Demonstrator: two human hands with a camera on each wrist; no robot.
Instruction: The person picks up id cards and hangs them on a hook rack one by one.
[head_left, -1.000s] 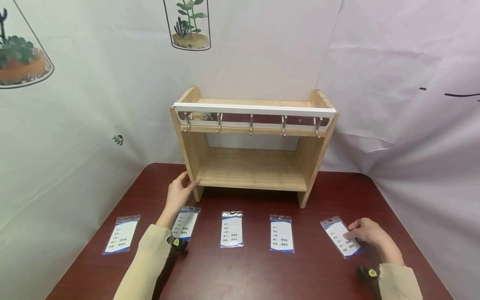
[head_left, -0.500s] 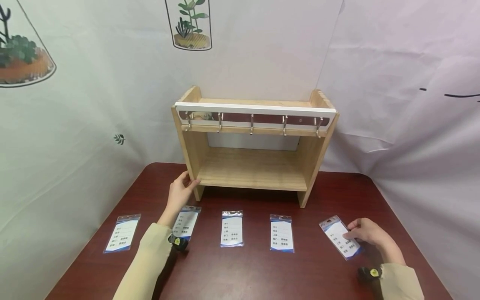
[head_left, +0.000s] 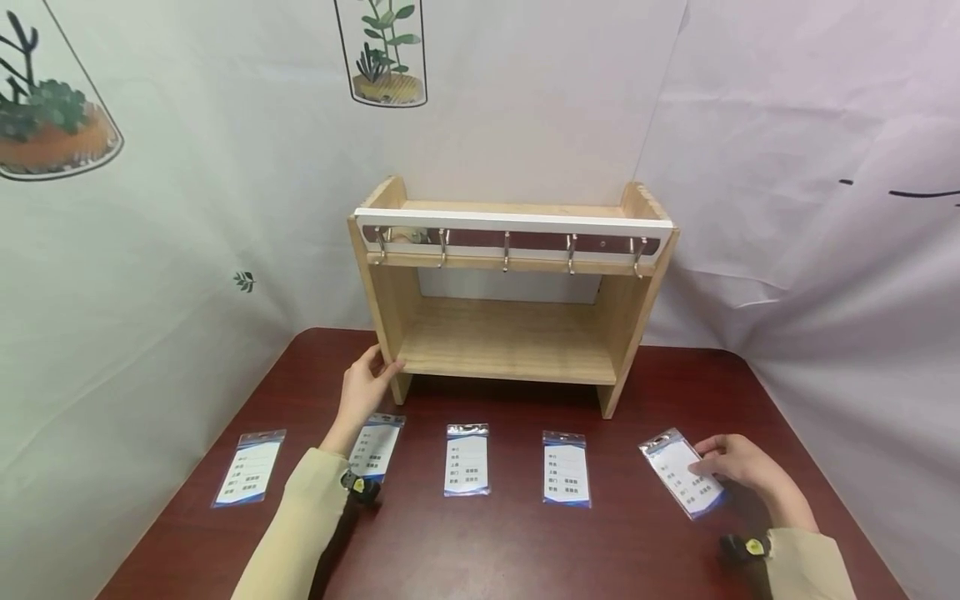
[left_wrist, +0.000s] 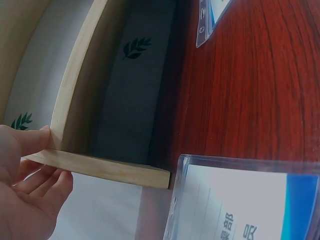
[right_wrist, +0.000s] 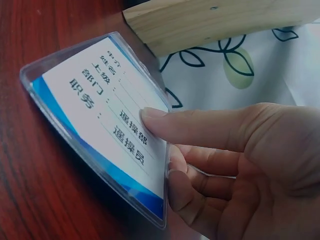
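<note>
My left hand [head_left: 362,393] grips the lower left side panel of a wooden shelf [head_left: 510,340]. In the left wrist view the thumb lies at the front and the curled fingers [left_wrist: 47,185] are around the panel's outer side. At the right of the table, my right hand [head_left: 742,467] pinches a clear-sleeved name badge [head_left: 672,467] by its right edge. The right wrist view shows the thumb on the printed face of this badge [right_wrist: 100,95], fingers beneath, and the held edge tilted up from the table. A row of metal hooks [head_left: 506,252] runs along the shelf's white front rail.
Several similar badges lie in a row on the dark red table: the far left badge [head_left: 249,471], one partly covered by the left arm [head_left: 377,450], a middle badge [head_left: 467,462] and another to its right [head_left: 567,471]. A white printed cloth [head_left: 187,250] stands behind and beside the table.
The head view has shifted slightly. The left hand keeps its grip on the shelf panel. The pinched badge has turned a little, its top end moving slightly left.
</note>
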